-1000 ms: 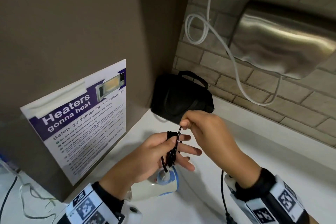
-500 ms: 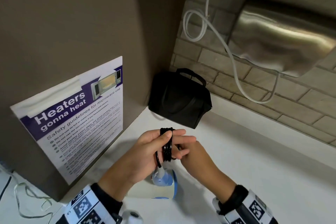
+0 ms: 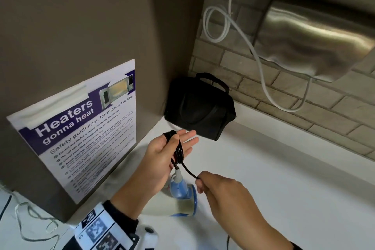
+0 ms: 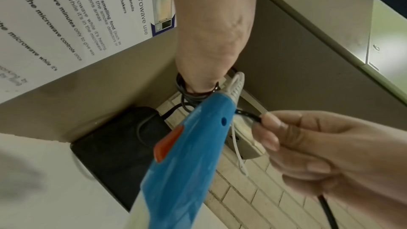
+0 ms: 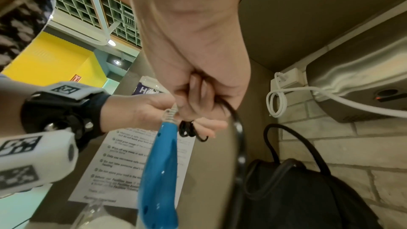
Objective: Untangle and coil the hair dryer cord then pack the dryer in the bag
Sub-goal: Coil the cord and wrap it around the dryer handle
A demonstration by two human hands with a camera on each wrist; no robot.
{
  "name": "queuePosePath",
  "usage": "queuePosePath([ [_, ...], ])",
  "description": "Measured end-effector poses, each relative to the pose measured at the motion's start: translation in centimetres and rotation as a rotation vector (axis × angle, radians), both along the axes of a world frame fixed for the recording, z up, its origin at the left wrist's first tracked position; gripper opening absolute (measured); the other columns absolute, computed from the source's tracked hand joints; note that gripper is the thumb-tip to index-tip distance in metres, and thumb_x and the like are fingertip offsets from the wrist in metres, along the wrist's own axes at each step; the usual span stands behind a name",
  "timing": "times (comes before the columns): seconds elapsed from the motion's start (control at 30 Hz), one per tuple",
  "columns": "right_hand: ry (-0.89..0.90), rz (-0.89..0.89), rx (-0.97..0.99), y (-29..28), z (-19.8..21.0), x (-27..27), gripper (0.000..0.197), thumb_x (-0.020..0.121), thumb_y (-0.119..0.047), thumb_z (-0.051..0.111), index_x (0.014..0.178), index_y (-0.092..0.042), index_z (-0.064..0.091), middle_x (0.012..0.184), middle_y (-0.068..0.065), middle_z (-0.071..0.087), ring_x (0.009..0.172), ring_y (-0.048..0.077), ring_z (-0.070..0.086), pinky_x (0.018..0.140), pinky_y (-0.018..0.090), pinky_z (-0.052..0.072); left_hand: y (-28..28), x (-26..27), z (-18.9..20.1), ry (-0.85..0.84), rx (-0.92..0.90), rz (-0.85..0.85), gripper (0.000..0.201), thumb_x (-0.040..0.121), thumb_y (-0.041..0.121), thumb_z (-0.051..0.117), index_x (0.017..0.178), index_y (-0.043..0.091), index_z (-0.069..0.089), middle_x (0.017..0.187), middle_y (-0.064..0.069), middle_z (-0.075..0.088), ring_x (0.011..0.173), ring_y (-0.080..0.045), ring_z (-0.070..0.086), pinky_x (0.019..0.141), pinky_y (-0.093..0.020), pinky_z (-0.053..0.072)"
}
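My left hand (image 3: 183,141) is palm up with straight fingers; the black cord coil (image 3: 179,153) is looped round it and the thumb lies over the loops. The blue and white hair dryer (image 3: 180,191) hangs from the coil by its grey strain relief, its body low over the white counter (image 3: 284,178). Just right of it, my right hand (image 3: 199,180) pinches the loose strand of cord. The black bag (image 3: 199,107) stands in the corner behind both hands. The left wrist view shows the dryer handle (image 4: 187,145) with its red switch below the coil (image 4: 189,97).
A grey panel with a microwave safety poster (image 3: 81,138) rises on the left. On the brick wall to the right hang a steel hand dryer (image 3: 316,40) and its white cable (image 3: 261,71). Thin wires (image 3: 30,221) lie at the bottom left.
My right hand carried the cord over and round my left hand, then drew back toward me on the right with the strand. My left fingers have straightened.
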State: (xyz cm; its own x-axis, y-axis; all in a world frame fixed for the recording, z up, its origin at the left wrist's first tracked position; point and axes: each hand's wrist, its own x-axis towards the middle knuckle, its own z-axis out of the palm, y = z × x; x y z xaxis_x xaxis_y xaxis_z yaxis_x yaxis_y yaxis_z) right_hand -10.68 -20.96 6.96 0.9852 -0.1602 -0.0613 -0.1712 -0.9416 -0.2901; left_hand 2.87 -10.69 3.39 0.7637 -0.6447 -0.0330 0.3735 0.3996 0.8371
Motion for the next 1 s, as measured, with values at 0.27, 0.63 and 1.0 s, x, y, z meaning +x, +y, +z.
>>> queuePosePath([
  [0.27, -0.132, 0.142, 0.18, -3.5, 3.4, 3.3, 0.023, 0.096, -0.025, 0.049, 0.077, -0.019, 0.061, 0.062, -0.03, 0.055, 0.059, 0.002, 0.049, 0.055, 0.011, 0.034, -0.5, 0.0, 0.1, -0.154, 0.244, -0.078, 0.029, 0.103, 0.014, 0.035, 0.124, 0.004, 0.052, 0.108, -0.009, 0.073, 0.103, -0.023, 0.069, 0.103, -0.041, 0.045],
  [0.63, -0.154, 0.105, 0.222, -4.1, 3.2, 7.1, 0.019, 0.09, -0.025, 0.057, 0.073, -0.022, 0.065, 0.064, -0.013, 0.063, 0.058, -0.001, 0.056, 0.06, 0.019, 0.045, 1.2, -0.5, 1.1, -0.146, 0.185, -0.356, 0.033, 0.102, 0.019, 0.03, 0.102, 0.001, 0.058, 0.076, -0.014, 0.073, 0.061, -0.024, 0.067, 0.083, -0.041, 0.053],
  [1.0, -0.184, 0.058, 0.524, -5.1, 0.7, 7.7, 0.027, 0.093, -0.024, 0.056, 0.067, -0.033, 0.056, 0.061, -0.019, 0.06, 0.06, -0.002, 0.053, 0.062, 0.011, 0.041, 1.0, -1.1, 1.3, -0.006, 0.017, -0.513, 0.034, 0.096, 0.024, 0.04, 0.088, 0.008, 0.069, 0.048, 0.001, 0.048, 0.052, -0.017, 0.044, 0.08, -0.04, 0.055],
])
